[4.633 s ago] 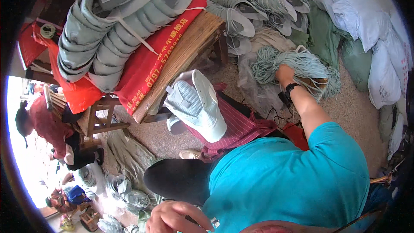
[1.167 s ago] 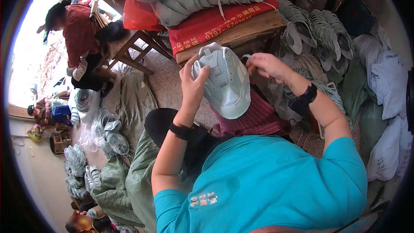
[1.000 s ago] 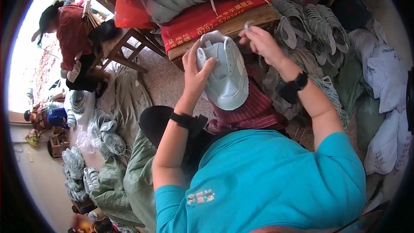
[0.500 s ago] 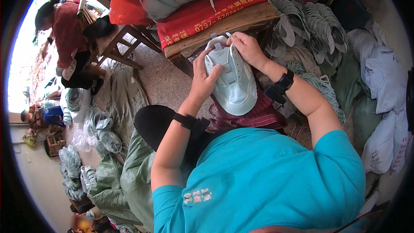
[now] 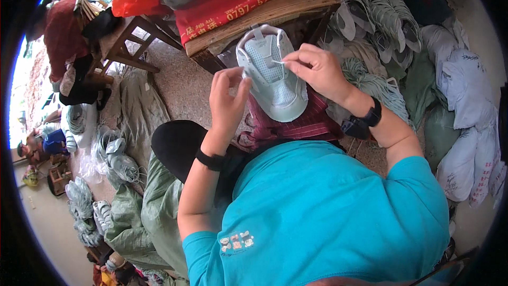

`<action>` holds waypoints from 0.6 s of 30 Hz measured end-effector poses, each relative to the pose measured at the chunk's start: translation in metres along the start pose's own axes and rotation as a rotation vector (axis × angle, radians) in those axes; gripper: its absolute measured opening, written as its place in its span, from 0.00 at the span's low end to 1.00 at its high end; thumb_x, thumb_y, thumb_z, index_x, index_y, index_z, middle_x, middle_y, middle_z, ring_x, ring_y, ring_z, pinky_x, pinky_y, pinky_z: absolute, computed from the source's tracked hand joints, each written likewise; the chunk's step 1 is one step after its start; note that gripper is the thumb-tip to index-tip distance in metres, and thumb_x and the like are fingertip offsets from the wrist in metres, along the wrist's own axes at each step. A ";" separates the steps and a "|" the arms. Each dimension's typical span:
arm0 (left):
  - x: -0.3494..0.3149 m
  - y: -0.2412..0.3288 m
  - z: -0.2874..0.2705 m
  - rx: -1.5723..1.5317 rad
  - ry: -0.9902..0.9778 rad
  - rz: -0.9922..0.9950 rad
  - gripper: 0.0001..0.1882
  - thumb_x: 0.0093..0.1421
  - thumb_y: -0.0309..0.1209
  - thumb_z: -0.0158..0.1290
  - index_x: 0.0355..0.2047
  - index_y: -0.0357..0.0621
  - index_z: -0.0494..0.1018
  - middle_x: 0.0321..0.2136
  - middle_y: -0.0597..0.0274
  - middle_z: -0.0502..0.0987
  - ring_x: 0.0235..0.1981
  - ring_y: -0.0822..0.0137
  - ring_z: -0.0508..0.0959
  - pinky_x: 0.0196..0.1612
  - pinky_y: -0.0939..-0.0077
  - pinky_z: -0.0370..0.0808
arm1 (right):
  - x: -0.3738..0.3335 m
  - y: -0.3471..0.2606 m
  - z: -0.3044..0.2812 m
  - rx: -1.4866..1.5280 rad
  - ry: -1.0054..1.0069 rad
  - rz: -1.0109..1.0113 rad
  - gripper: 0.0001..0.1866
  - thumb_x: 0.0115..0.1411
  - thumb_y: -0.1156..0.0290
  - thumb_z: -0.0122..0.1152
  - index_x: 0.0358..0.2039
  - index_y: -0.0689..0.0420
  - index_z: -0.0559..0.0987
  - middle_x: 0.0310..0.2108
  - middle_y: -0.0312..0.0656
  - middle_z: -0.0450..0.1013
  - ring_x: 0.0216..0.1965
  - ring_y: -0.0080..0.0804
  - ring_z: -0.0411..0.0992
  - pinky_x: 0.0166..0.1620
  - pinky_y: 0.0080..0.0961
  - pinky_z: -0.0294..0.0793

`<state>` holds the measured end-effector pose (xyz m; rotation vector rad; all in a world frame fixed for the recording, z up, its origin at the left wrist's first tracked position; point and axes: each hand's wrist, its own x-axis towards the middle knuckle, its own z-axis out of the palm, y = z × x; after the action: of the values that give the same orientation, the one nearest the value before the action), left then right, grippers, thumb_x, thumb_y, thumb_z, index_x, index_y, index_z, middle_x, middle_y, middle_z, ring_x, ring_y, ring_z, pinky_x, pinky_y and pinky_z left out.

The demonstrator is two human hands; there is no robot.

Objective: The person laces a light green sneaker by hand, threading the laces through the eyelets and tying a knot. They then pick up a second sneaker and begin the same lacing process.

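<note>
A pale mint-grey shoe upper (image 5: 283, 95) rests over my lap, its toe toward me and its tongue (image 5: 262, 53) lying in the opening. My right hand (image 5: 320, 71) is closed in a pinch on a thin white shoelace (image 5: 276, 62), held above the right eyelet edge. At the upper's left edge is my left hand (image 5: 227, 95), its thumb and forefinger bent and slightly apart, the tips close to the eyelet row. Whether those tips touch the upper is hard to make out.
A wooden bench (image 5: 264, 13) with a red cloth and stacked uppers stands ahead. Bundled uppers (image 5: 391, 21), pale lace hanks (image 5: 370, 82) and white sacks (image 5: 465, 90) lie to the right. Another person (image 5: 66, 37) is by a wooden stool (image 5: 127, 47) at the far left.
My left hand has come off the upper's side to just beside its left edge. My right hand has moved from the upper's top end down toward the middle, drawing the lace. The view has shifted slightly.
</note>
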<state>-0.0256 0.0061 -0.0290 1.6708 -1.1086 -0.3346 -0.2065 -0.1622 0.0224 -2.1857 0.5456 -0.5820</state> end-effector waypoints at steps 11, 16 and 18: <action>-0.008 0.027 0.013 -0.066 -0.221 0.095 0.15 0.60 0.20 0.57 0.48 0.44 0.78 0.36 0.63 0.68 0.34 0.72 0.71 0.39 0.79 0.72 | -0.021 -0.005 0.007 -0.162 0.046 -0.114 0.06 0.55 0.77 0.65 0.34 0.59 0.81 0.30 0.40 0.70 0.31 0.33 0.72 0.34 0.27 0.71; -0.007 0.024 0.015 -0.083 -0.242 0.059 0.14 0.60 0.20 0.55 0.47 0.44 0.78 0.35 0.63 0.67 0.34 0.71 0.71 0.39 0.79 0.71 | -0.019 0.004 0.019 -0.090 0.092 -0.132 0.06 0.54 0.77 0.66 0.33 0.60 0.78 0.30 0.41 0.70 0.31 0.38 0.73 0.34 0.30 0.72; -0.008 0.023 0.016 -0.082 -0.228 0.067 0.14 0.61 0.20 0.55 0.47 0.44 0.78 0.36 0.63 0.67 0.34 0.72 0.71 0.39 0.79 0.71 | -0.018 0.002 0.021 -0.117 0.094 -0.151 0.06 0.54 0.78 0.66 0.32 0.60 0.77 0.29 0.42 0.70 0.31 0.39 0.73 0.33 0.31 0.72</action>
<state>-0.0518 0.0027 -0.0182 1.5467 -1.2982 -0.5307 -0.2094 -0.1410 0.0039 -2.3336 0.4768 -0.7530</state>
